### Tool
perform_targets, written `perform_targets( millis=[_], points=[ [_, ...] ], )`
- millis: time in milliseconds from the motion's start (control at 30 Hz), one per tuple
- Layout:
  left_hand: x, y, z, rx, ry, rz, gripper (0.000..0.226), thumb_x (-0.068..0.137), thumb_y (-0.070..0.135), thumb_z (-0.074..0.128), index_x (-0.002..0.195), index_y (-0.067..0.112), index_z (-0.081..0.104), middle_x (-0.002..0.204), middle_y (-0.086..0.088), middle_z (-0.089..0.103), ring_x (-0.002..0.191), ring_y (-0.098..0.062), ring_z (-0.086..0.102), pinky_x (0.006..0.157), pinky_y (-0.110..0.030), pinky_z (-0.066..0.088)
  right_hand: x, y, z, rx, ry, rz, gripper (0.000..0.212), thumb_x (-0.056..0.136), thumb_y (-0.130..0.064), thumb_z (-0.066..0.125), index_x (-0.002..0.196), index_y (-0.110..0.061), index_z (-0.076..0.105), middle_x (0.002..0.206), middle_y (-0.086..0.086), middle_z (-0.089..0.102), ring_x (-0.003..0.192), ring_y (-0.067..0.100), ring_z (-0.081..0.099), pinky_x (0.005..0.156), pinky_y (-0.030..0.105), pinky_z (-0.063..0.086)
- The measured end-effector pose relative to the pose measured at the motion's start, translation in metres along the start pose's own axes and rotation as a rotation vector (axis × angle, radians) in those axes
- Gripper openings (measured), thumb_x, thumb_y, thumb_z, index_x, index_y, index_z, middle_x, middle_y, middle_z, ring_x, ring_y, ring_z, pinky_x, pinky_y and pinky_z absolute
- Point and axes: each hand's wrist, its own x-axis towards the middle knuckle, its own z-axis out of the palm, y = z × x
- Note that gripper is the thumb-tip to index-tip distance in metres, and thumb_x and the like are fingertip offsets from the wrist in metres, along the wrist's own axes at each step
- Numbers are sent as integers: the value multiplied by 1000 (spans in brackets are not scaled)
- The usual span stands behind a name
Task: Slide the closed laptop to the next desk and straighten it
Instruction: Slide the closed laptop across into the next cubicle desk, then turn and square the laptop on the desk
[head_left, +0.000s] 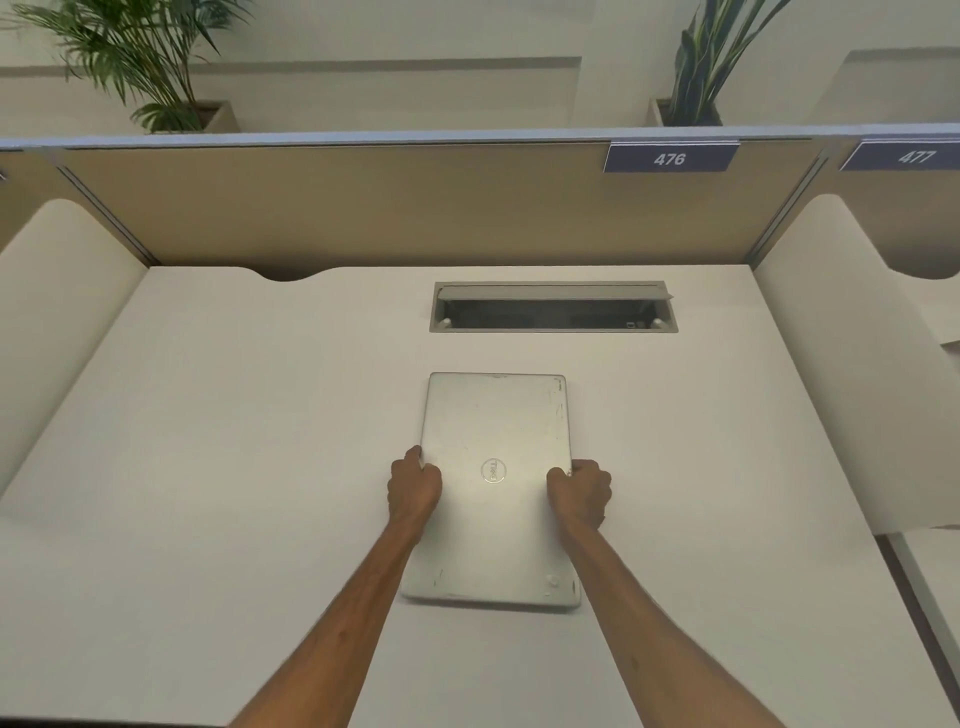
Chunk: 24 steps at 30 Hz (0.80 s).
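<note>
A closed silver laptop (493, 441) lies flat on the white desk (234, 441), turned so its long sides run away from me and its round logo reads sideways. My left hand (414, 486) grips the laptop's left edge, thumb on the lid. On the opposite edge my right hand (581, 491) holds it the same way. Both forearms reach in from the bottom of the frame.
An open cable tray (553, 309) is set into the desk behind the laptop. Curved white dividers stand at the left (62, 312) and right (841, 364). A tan partition carries the signs 476 (670, 158) and 477 (914, 156). Another desk lies beyond the right divider.
</note>
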Motion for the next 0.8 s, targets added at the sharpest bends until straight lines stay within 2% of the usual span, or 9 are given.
perform_targets(
  millis=[100, 167, 267, 400, 533, 600, 667, 800],
  points=[
    [-1, -3, -6, 51, -24, 45, 58, 103, 9, 39, 160, -2, 43, 165, -26, 45, 151, -49, 46, 125, -60, 40, -8, 1, 0, -8, 12, -9, 45, 95, -13, 60, 140, -9, 63, 145, 10, 53, 138, 34, 53, 111, 49, 44],
    [-2, -5, -10, 84, -40, 85, 62, 107, 14, 43, 168, 10, 39, 171, -16, 40, 157, -41, 43, 129, -53, 38, -16, 3, 1, 5, 20, 0, 49, 95, -12, 60, 144, -9, 60, 149, 10, 51, 142, 34, 49, 114, 50, 40],
    [1, -1, -16, 117, -19, 170, 65, 108, 17, 48, 171, 12, 33, 172, -15, 40, 157, -37, 44, 129, -50, 38, -30, 7, 2, 26, 71, 35, 55, 96, -14, 62, 150, -8, 55, 154, 11, 48, 146, 34, 45, 115, 52, 37],
    [8, 19, -21, 113, 62, 289, 68, 105, 17, 56, 169, 12, 35, 166, -14, 46, 153, -36, 46, 126, -50, 41, -59, 12, 15, 106, 187, 76, 47, 95, -12, 65, 141, -12, 54, 146, 10, 49, 143, 35, 47, 111, 52, 38],
    [20, 45, -25, 230, -84, 466, 71, 102, 28, 69, 166, 17, 41, 168, -10, 41, 160, -32, 36, 129, -51, 37, -89, 3, 39, 361, 179, 277, 43, 92, -7, 65, 134, -12, 54, 149, 14, 48, 143, 37, 47, 115, 55, 41],
    [29, 55, -25, 333, -171, 543, 73, 102, 31, 70, 167, 19, 40, 172, -6, 37, 163, -29, 31, 130, -51, 34, -101, 2, 46, 459, 179, 398, 47, 93, -7, 64, 138, -9, 52, 154, 16, 45, 142, 39, 48, 105, 50, 44],
    [38, 66, -25, 441, -228, 579, 76, 102, 32, 69, 169, 19, 35, 176, -4, 33, 166, -27, 26, 131, -50, 33, -107, 5, 46, 484, 221, 455, 51, 93, -8, 65, 141, -7, 50, 156, 18, 42, 140, 40, 50, 93, 44, 41],
    [59, 88, -28, 608, -262, 646, 87, 104, 31, 65, 175, 17, 18, 179, -7, 24, 170, -27, 17, 133, -50, 29, -106, 24, 31, 517, 369, 596, 54, 91, -2, 65, 142, -1, 48, 157, 24, 40, 142, 44, 46, 96, 51, 41]
  ],
)
